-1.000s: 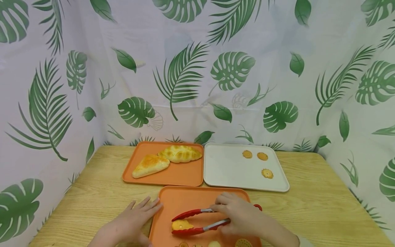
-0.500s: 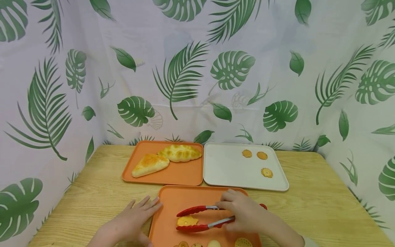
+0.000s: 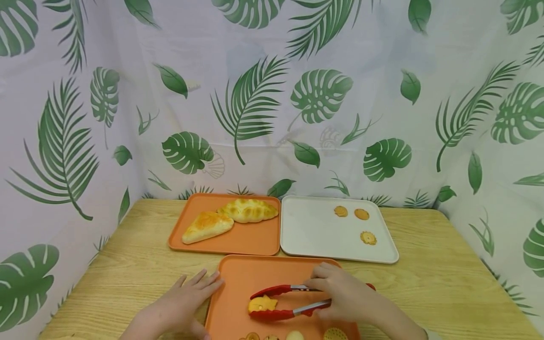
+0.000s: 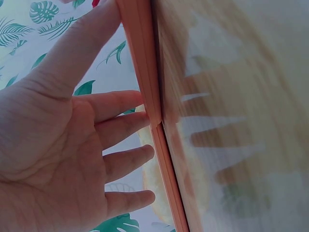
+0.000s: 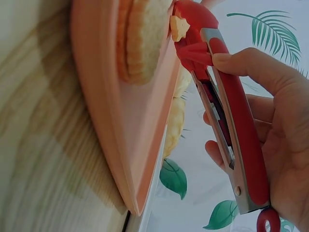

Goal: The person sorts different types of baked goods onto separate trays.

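Curling the right hand round the arms of the red-and-silver tongs. Enclosing between the red tips, just left of that hand, a yellow cookie; leaving its contact with the near orange tray unclear. Probably weighing little, likely feeling stiff and somewhat fragile at the edges, so calling for a gentle squeeze across the plump middle. Showing a rounded end, a knobbly end and a pale spot. Spreading the left hand against the near orange tray's left rim, gripping nothing. Facing, beyond the right hand, a white tray bearing three small cookies.
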`<state>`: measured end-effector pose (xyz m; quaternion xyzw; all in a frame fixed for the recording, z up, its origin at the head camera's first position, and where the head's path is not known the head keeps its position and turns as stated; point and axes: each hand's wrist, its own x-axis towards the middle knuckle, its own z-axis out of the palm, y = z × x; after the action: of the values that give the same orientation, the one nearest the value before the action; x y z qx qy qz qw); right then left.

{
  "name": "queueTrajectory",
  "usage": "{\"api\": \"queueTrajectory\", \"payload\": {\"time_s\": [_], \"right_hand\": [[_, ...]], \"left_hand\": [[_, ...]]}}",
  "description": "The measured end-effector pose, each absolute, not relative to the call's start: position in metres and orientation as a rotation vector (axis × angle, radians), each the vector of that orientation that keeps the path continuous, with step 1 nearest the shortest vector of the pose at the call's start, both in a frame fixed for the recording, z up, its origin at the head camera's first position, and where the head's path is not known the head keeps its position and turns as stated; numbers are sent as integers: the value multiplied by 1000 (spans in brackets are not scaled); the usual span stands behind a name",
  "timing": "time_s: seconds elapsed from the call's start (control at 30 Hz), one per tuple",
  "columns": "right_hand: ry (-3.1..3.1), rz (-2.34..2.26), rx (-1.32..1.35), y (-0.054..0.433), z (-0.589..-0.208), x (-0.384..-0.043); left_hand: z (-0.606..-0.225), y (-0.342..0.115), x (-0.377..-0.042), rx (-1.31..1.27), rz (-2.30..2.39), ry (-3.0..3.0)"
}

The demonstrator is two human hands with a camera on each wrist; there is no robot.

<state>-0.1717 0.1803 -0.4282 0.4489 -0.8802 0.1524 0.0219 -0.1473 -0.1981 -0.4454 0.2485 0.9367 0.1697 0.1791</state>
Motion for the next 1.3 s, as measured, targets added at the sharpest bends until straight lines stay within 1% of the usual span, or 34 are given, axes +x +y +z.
{"api": "queueTrajectory", "payload": {"time_s": [0.27,0.6,1.0,1.3], "right_hand": [[-2662,473,1391,183,-426,-173],[-2668,430,1249,197,-414,-176],[-2521,381,1090,232,-404,-189],[-2632,308,886,267,-402,-204]], "left_hand": [[-444,-198,-147,710,483,2644],[-445,-199,-147,737,473,2654],[-446,-199,-146,743,478,2649],[-447,-199,-146,738,480,2653]]}}
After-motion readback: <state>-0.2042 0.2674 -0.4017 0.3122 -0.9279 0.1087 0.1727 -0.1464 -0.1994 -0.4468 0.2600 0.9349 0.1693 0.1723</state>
